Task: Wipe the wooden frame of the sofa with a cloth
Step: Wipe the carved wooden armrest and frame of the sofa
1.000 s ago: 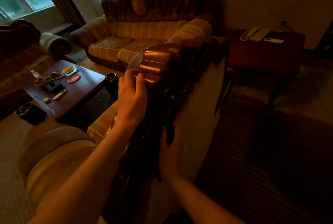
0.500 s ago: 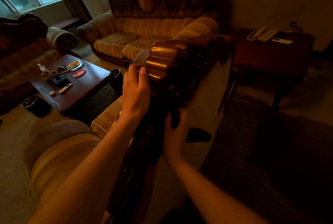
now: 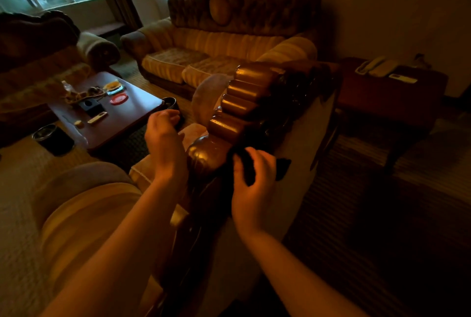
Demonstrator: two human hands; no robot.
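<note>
Right hand (image 3: 251, 184) grips dark cloth (image 3: 251, 166) against wooden frame (image 3: 244, 102).

The right hand (image 3: 251, 184) covers most of the dark crumpled cloth (image 3: 281, 170); the far carved wooden frame (image 3: 300, 92) dissolves into shadow.

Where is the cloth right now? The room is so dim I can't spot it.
In the head view, the dark cloth is at centre, gripped by the right hand against the carved wooden frame, right of the left hand.
</note>
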